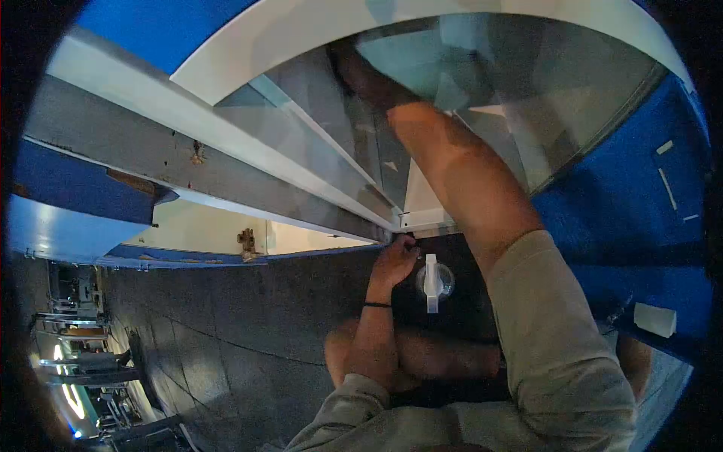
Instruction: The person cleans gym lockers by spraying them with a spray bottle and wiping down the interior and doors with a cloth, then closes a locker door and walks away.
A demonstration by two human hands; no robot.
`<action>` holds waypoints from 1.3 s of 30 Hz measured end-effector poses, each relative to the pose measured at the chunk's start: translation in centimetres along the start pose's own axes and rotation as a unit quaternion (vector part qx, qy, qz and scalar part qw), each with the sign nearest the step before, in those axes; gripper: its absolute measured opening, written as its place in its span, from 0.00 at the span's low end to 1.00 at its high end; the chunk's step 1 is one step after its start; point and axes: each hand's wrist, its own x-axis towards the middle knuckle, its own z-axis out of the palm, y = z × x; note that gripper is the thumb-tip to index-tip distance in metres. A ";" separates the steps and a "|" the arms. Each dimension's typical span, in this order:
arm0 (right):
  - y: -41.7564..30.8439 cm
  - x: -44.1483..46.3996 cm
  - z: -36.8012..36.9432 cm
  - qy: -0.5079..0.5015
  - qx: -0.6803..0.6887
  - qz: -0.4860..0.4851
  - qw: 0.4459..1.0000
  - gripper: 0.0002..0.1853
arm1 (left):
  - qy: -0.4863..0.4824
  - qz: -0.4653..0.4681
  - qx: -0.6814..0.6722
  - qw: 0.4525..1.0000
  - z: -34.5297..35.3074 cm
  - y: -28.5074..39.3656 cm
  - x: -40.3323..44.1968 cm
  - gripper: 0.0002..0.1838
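With its fingers bent, the left hand (398, 261) is at the white frame's (425, 220) near corner; whether it grips is unclear. The right arm reaches far left by the glass pane (572, 83). A white-topped bottle (431, 282) stands between the arms. Dimness obscures the right hand (348, 64) and its grip.

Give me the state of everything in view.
Left hand, fingers bent at the white frame's corner.
Right hand, reaching across the glass, finger pose unclear.
Spray bottle, upright on the floor.
Cable, loose on the floor.
Brown fitting, fixed to pale panel.
Wristband, worn.
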 end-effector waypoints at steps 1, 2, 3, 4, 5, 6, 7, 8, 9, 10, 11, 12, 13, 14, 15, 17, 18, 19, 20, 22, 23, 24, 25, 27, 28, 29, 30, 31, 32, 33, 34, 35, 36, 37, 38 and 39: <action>1.7 -1.6 -0.5 0.000 0.045 0.082 0.996 0.30 | -0.020 -0.054 -0.024 0.998 -1.0 2.0 -0.3 0.17; 3.7 -3.5 -0.8 -0.001 0.068 0.144 0.987 0.31 | -0.039 -0.105 -0.048 0.993 -1.7 3.1 -0.2 0.18; 5.6 -5.6 -0.9 -0.007 0.087 0.197 0.976 0.31 | -0.032 -0.028 -0.031 0.999 -1.6 2.9 -0.2 0.19; 6.5 -7.9 -0.7 -0.015 0.111 0.242 0.964 0.32 | -0.025 0.049 -0.010 0.998 -1.5 2.2 -0.8 0.19; 6.0 -9.9 -0.1 -0.025 0.134 0.268 0.954 0.33 | -0.017 0.125 0.014 0.992 -1.7 1.4 -0.9 0.20; 4.1 -11.6 0.9 -0.033 0.156 0.277 0.948 0.33 | -0.012 0.076 0.008 0.997 -1.0 1.0 -0.7 0.21; 1.9 -12.4 1.7 -0.038 0.174 0.276 0.945 0.34 | -0.006 0.028 0.001 1.000 -0.3 0.5 -0.5 0.21; 0.0 -11.9 2.5 -0.041 0.180 0.252 0.950 0.35 | -0.003 -0.007 -0.024 1.000 -0.1 0.7 -0.2 0.21; -1.1 -10.4 3.0 -0.040 0.172 0.219 0.959 0.36 | -0.002 -0.043 -0.048 0.998 0.2 0.8 -0.1 0.20; -1.6 -8.4 3.1 -0.035 0.161 0.184 0.969 0.36 | -0.004 -0.025 -0.030 0.999 0.2 0.7 -0.2 0.21; -1.5 -5.5 3.0 -0.028 0.140 0.138 0.980 0.37 | -0.002 -0.008 -0.013 1.000 0.2 0.7 -0.3 0.21; -0.1 -1.6 2.2 -0.026 0.104 0.073 0.992 0.37 | 0.001 0.009 0.004 1.000 0.0 0.6 -0.4 0.22; 1.5 2.2 1.5 -0.018 0.068 0.008 0.998 0.36 | -0.003 0.006 0.002 1.000 -0.4 1.0 -0.5 0.22; 1.5 3.1 1.3 -0.019 0.032 -0.026 0.999 0.36 | -0.008 0.003 -0.003 1.000 -0.8 1.7 -0.7 0.22; 1.4 3.9 1.1 -0.017 -0.004 -0.060 0.998 0.36 | -0.018 -0.015 -0.021 0.999 -1.1 2.2 -0.7 0.23; 2.0 2.2 0.2 -0.037 0.080 0.036 0.995 0.36 | -0.041 -0.066 -0.068 0.995 -1.8 3.2 -0.7 0.23; 3.2 1.6 -0.3 -0.033 0.086 0.063 0.994 0.35 | -0.053 -0.097 -0.097 0.989 -2.1 3.4 -0.6 0.23; 4.7 0.0 -0.7 -0.025 0.090 0.105 0.990 0.34 | -0.064 -0.112 -0.107 0.986 -2.1 3.3 -0.4 0.23; 6.5 -1.5 -1.1 -0.018 0.096 0.150 0.984 0.33 | -0.073 -0.127 -0.118 0.982 -1.9 3.2 -0.1 0.23; 10.7 -4.3 -2.0 -0.025 0.105 0.240 0.965 0.32 | -0.066 -0.115 -0.107 0.985 -1.7 3.1 -0.2 0.23; 11.9 -5.8 -2.1 -0.036 0.111 0.273 0.955 0.31 | -0.048 -0.088 -0.084 0.991 -1.8 3.3 -0.5 0.24; 11.5 -7.2 -1.6 -0.045 0.125 0.290 0.948 0.30 | -0.031 -0.061 -0.061 0.996 -1.9 3.6 -0.8 0.24; 10.9 -8.4 -1.1 -0.045 0.141 0.279 0.949 0.30 | -0.022 -0.054 -0.057 0.997 -2.0 4.0 -1.1 0.23; 0.4 -11.5 2.2 0.013 0.236 0.205 0.950 0.26 | -0.003 -0.039 -0.047 0.998 -2.5 4.5 -1.4 0.23; -0.9 -11.4 2.7 0.025 0.154 0.100 0.983 0.24 | -0.013 -0.050 -0.057 0.997 -2.2 3.8 -1.2 0.22; -2.2 -11.2 3.3 0.054 0.065 -0.003 0.996 0.22 | -0.023 -0.060 -0.068 0.996 -1.4 2.8 -0.8 0.21; -1.0 -8.4 2.7 0.036 -0.091 -0.017 0.995 0.20 | -0.033 -0.070 -0.078 0.994 -1.1 2.3 -0.6 0.20; 0.2 -5.5 2.0 0.024 -0.244 -0.035 0.969 0.19 | -0.031 -0.068 -0.068 0.995 -1.4 2.6 -0.7 0.20; 0.5 -2.2 1.5 0.021 -0.218 -0.046 0.975 0.19 | -0.027 -0.065 -0.059 0.996 -1.8 3.3 -0.8 0.19; 0.8 1.1 1.0 0.018 -0.191 -0.056 0.980 0.19 | -0.025 -0.062 -0.050 0.997 -2.1 3.7 -0.8 0.19; 1.8 3.8 -0.4 -0.030 -0.058 -0.082 0.994 0.20 | -0.027 -0.047 -0.043 0.998 -2.2 3.8 -0.8 0.18; 2.7 6.4 -1.8 -0.083 0.076 -0.095 0.989 0.21 | -0.030 -0.033 -0.036 0.998 -2.3 3.9 -1.0 0.18; 5.9 8.6 -5.6 -0.185 0.165 -0.021 0.969 0.22 | -0.034 -0.018 -0.029 0.999 -2.4 4.0 -1.0 0.17; 7.0 8.1 -6.0 -0.177 0.170 0.029 0.969 0.23 | -0.037 -0.047 -0.041 0.997 -2.5 4.2 -1.0 0.17; 7.8 7.5 -6.2 -0.167 0.176 0.079 0.967 0.24 | -0.039 -0.075 -0.052 0.995 -2.8 4.7 -1.0 0.17; 7.1 4.3 -3.2 -0.052 0.096 0.101 0.989 0.25 | -0.039 -0.102 -0.065 0.992 -3.0 5.0 -0.8 0.17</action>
